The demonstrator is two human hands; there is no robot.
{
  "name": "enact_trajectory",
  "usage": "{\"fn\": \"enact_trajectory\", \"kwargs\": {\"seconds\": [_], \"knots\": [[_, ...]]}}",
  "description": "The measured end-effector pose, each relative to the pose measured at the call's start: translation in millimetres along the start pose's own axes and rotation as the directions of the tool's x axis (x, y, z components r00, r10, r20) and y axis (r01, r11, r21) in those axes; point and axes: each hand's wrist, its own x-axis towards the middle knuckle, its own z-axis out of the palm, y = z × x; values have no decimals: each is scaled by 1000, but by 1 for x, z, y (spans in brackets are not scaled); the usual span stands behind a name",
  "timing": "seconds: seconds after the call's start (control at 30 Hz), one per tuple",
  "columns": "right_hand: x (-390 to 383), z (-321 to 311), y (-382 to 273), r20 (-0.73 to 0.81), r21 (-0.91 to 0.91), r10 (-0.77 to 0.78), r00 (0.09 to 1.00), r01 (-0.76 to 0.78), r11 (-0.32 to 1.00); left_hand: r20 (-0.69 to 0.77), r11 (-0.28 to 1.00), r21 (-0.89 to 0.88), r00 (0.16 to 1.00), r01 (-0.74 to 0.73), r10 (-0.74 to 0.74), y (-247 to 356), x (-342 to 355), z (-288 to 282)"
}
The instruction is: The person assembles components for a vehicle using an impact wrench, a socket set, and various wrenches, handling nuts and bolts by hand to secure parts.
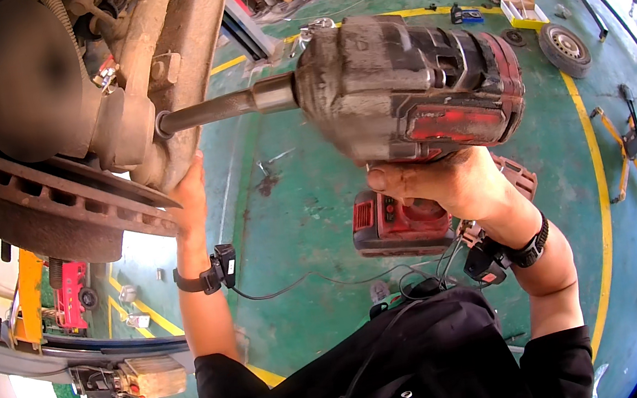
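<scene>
My right hand (pixel 444 184) is closed around the handle of a worn black and red cordless impact wrench (pixel 409 86), its red battery (pixel 400 224) hanging below. A long extension bar (pixel 215 111) runs left from the wrench, and its end meets the suspension joint (pixel 128 128). Beneath that joint sits a rusty brake disc (pixel 60 180). My left hand (pixel 192 189) is raised between the disc's edge and the suspension arm (pixel 184 46); the metal hides its fingers, so its grip cannot be made out.
A loose wheel (pixel 565 49) lies on the green floor at far right, near a yellow box (pixel 523 10). Further right stands a yellow-legged stand (pixel 631 140). Cables hang between the devices on my wrists. A red wheeled machine (pixel 72 293) is at left.
</scene>
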Motion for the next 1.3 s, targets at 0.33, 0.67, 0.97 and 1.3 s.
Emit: {"fn": "enact_trajectory", "kwargs": {"seconds": [0.33, 0.67, 0.97, 1.3], "knots": [[0, 20, 52, 65, 712, 139, 988, -144, 687, 81, 855, -494, 987, 158, -135, 13, 5, -9], [-38, 6, 81, -44, 781, 154, 987, -62, 621, 190, 915, -276, 950, 294, -248, -12, 9, -40], [-95, -13, 92, -238, 211, 244, 940, -195, 958, 708, 412, -551, 668, 726, -231, 22, -72, 62], [-113, -1, 69, -362, -89, 196, 911, -243, 966, 860, 52, -310, 303, 949, -409, -38, -153, 94]]}}
